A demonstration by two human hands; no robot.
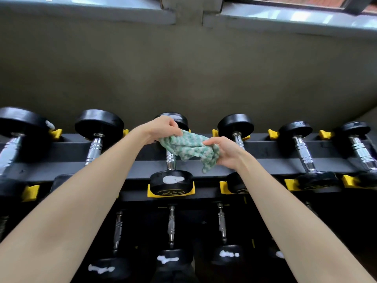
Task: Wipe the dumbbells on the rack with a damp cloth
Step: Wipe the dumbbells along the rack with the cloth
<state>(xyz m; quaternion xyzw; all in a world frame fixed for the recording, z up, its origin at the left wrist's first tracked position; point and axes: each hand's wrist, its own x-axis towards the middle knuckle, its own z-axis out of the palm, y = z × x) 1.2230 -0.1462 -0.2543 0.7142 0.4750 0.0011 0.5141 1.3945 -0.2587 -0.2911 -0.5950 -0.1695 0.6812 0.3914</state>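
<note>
both forearms reach in from the near edge toward the top row of the rack (114, 168). left hand (161, 127) pinches one corner of the green and white cloth (188, 149) between thumb and fingertips, up by the far head of the middle dumbbell (171, 161). right hand (223, 153) has its fingers curled round the other end, which is bunched, with a tail hanging below. the cloth spans the two hands, just over that dumbbell's chrome handle and the rack's dark bar; whether it touches the handle i cannot tell.

this looks like readying the cloth for the middle dumbbell. to do it well, i'd fold the cloth into a flat pad rather than leave it bunched, wrap it round the handle and twist along the grooves, then rub each black head in turn, giving extra passes to the white patch (173, 179) on the near head. press lightly enough that the weight stays seated in its yellow cradle (150, 193), and turn to a fresh face of the cloth before the neighbours on either side.
</note>
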